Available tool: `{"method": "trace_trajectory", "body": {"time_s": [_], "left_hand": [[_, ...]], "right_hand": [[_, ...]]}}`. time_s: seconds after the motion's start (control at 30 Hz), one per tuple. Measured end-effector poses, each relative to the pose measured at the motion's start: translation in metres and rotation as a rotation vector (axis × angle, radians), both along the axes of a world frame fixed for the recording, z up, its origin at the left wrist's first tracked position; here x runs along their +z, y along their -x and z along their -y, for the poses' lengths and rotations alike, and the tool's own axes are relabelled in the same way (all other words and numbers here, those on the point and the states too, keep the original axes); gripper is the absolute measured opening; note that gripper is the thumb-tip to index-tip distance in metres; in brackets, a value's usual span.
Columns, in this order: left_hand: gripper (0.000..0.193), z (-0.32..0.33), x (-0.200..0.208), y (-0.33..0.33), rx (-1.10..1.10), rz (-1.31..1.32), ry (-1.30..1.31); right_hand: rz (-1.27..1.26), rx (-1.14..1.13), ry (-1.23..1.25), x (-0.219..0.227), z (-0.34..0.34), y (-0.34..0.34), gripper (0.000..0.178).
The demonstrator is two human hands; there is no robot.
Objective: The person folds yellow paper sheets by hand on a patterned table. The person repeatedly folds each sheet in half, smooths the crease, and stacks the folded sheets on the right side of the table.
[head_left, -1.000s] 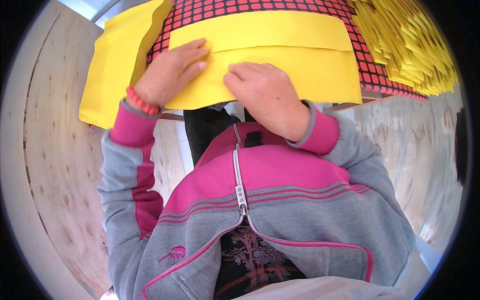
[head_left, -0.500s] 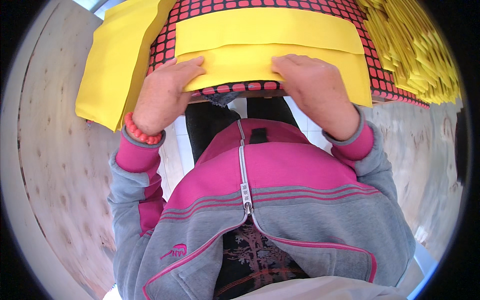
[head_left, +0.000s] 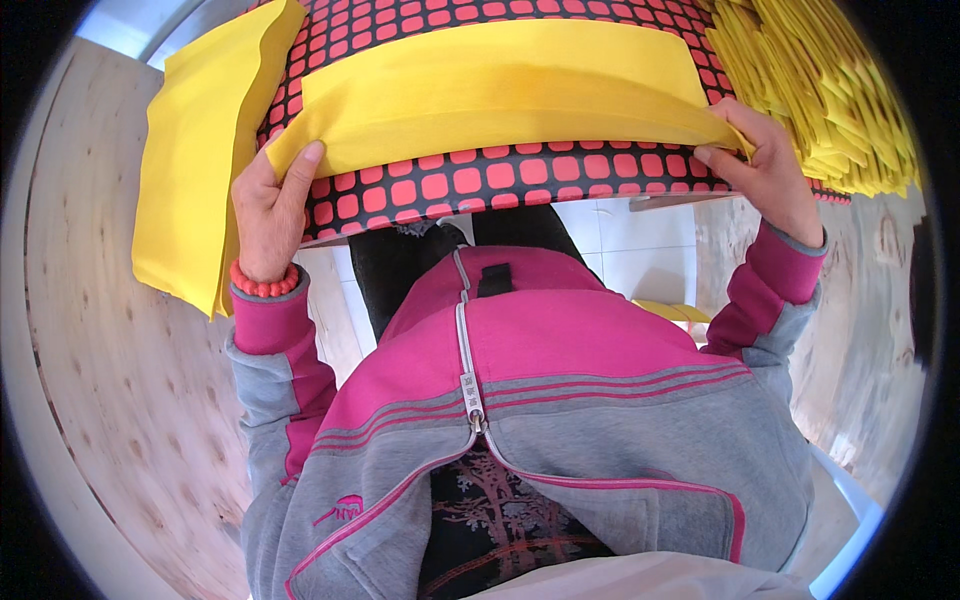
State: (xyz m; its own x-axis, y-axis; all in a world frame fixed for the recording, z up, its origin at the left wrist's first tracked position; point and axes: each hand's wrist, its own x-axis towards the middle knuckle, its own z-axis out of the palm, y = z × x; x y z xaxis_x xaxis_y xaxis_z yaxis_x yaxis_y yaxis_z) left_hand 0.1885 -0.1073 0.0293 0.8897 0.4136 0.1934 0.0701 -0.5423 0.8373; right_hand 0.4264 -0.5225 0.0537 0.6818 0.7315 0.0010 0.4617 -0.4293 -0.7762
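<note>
At upper centre, your left hand (head_left: 268,205) and right hand (head_left: 770,168) pinch the yellow sheet (head_left: 510,90); likely light and limp, best held by both ends

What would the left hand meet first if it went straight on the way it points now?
Probably the yellow cloth that the left hand is pinching. Past it, the red-and-black patterned cover appears to lie in line, though depth is unclear.
</note>
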Motion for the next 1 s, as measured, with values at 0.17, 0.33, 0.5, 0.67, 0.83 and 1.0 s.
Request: {"method": "trace_trajectory", "body": {"time_s": [0.17,0.33,0.5,0.67,0.83,1.0], "left_hand": [[0.034,0.003,-0.010,-0.011,0.110,0.101,-0.047],[0.027,0.008,-0.022,-0.023,0.233,0.166,-0.156],[0.016,0.009,-0.024,-0.024,0.328,0.080,-0.243],[0.013,0.017,-0.020,-0.029,0.355,0.033,-0.347],[0.011,0.020,-0.019,-0.035,0.354,0.044,-0.453],[0.013,0.017,-0.021,-0.033,0.373,0.047,-0.511]], "right_hand": [[-0.117,-0.139,-0.308,-0.025,-0.005,-0.009,0.031],[0.074,-0.233,-0.339,-0.043,-0.021,-0.012,0.027],[0.276,-0.392,-0.214,-0.048,-0.033,-0.010,0.022],[0.299,-0.414,-0.185,-0.050,-0.038,-0.005,0.024],[0.406,-0.517,-0.188,-0.051,-0.044,-0.003,0.027],[0.435,-0.538,-0.165,-0.053,-0.047,-0.003,0.032]]}}
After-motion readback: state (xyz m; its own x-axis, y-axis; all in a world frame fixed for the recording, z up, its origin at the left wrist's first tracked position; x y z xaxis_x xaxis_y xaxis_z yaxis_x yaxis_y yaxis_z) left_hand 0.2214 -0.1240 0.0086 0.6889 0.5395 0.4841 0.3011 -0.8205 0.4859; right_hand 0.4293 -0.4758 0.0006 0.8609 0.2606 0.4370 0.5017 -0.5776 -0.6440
